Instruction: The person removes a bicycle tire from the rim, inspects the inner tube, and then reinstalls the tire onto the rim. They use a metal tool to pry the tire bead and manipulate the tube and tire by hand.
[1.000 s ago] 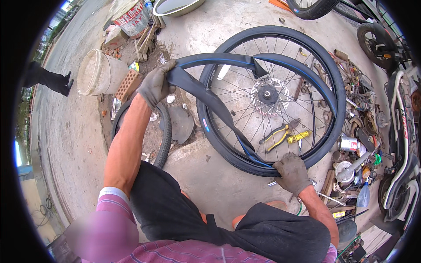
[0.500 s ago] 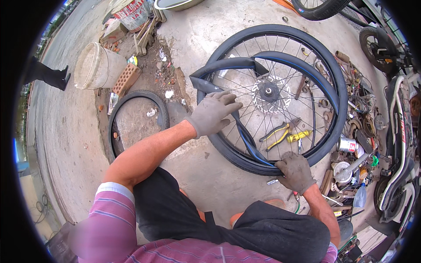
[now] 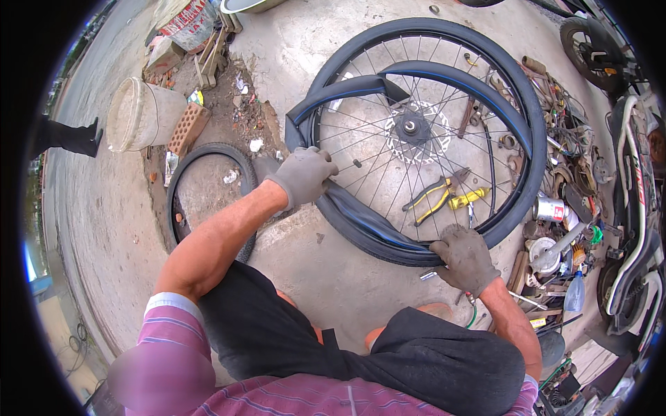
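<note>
A spoked bicycle wheel with a black tyre (image 3: 533, 149) and a disc rotor (image 3: 437, 132) at its hub lies flat on the ground. A limp black inner tube (image 3: 458, 87) with a blue line lies partly over the spokes, its near stretch along the rim. My left hand (image 3: 305, 177), in a grey glove, is closed round the inner tube at the wheel's left edge. On the near right edge, my gloved right hand (image 3: 465, 258) grips the tyre, its fingertips over the rim. Yellow-handled pliers (image 3: 431, 200) and a yellow-handled tool (image 3: 470, 198) show among the spokes.
A smaller tyre (image 3: 173, 201) lies at the left, near a dirty white bucket (image 3: 132, 114) and a perforated brick (image 3: 189, 129). Scattered tools and metal parts (image 3: 562, 163) cover the right side, beside a parked motorbike (image 3: 628, 208). A person's leg (image 3: 69, 136) shows far left.
My left hand has moved left and slightly down to the rim's edge. The near left stretch of inner tube now lies along the rim instead of crossing the spokes. My right hand keeps its grip.
</note>
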### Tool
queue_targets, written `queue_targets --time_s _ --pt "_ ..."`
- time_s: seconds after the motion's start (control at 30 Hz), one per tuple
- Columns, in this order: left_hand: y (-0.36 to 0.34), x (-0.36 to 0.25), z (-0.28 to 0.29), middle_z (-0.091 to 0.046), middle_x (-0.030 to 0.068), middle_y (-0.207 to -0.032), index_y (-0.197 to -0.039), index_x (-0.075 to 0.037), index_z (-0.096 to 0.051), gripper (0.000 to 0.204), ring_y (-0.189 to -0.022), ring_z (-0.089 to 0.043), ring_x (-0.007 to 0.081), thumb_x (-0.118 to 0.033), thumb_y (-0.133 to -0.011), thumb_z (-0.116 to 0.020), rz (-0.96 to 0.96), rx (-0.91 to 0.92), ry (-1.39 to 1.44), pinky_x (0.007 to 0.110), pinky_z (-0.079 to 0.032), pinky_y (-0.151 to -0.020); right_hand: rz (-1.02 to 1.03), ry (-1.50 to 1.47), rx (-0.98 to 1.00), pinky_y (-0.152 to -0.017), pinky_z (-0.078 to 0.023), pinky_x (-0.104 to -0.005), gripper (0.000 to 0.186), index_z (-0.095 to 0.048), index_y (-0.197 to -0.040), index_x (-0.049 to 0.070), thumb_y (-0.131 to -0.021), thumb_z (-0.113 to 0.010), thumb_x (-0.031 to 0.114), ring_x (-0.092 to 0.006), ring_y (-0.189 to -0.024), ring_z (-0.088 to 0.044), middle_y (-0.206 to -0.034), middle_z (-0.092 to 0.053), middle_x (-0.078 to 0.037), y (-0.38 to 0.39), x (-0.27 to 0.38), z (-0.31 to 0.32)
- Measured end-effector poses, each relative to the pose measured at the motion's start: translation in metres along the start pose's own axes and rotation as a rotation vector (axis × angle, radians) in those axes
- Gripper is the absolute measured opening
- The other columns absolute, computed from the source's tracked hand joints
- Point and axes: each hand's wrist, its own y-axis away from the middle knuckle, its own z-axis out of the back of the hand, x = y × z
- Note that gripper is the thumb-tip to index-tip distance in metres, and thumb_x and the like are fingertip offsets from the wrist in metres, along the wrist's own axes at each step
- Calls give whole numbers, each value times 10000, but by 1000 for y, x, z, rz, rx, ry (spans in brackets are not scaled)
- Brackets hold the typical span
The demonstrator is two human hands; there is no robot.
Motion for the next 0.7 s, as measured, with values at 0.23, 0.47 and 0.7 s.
queue_targets --time_s 0.23,0.47,0.7 --pt "10 -113 -31 -704 146 -1273 -1400 -71 -666 605 -1221 -661 343 -277 -864 -853 -336 87 179 493 -533 -965 3 -30 -18 -835 -522 -472 385 -745 -1012 116 -669 -883 223 -320 -1006 -686 -989 -673 -93 1 -1 8" --pt "16 -128 -56 -696 159 -1155 -1260 -49 -653 510 -1078 -697 374 -214 -814 -836 -310 95 142 507 -555 -856 -8 -100 -53 -890 -525 -469 386 -770 -1052 127 -694 -864 239 -305 -995 -695 -971 -688 -80 2 -3 15" --pt "1 -129 -47 -709 193 -1008 -1144 -50 -640 372 -999 -718 433 -202 -839 -792 -223 382 283 573 -562 -828 -80 -49 47 -895 -511 -486 478 -729 -1097 118 -693 -907 302 -337 -1002 -692 -1025 -681 -109 -10 16 13"
